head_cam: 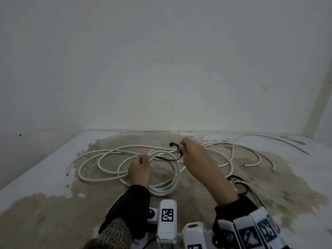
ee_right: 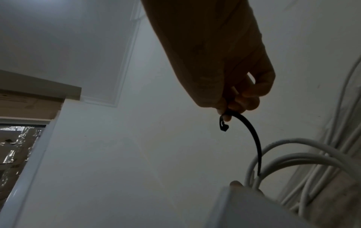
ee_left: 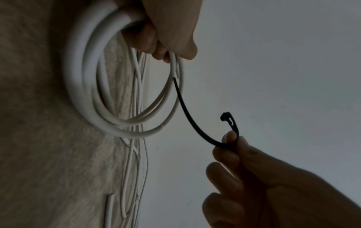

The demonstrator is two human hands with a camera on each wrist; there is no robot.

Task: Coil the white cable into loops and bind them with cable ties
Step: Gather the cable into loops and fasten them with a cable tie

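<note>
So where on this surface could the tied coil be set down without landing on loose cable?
Bare patches: the worn brown surface at near left, beside the left hand, and the pale strip along the left edge. Crowded: the middle and right, where the white cable sprawls around the right hand holding the black cable tie.

The tip of the black cable tie (ee_left: 192,118) is disappearing behind the white cable (ee_left: 93,98) loops. The left hand (ee_left: 171,27) is being cropped by the left wrist view's upper edge, its fingers (ee_left: 148,38) covering the gripped strands.
</note>
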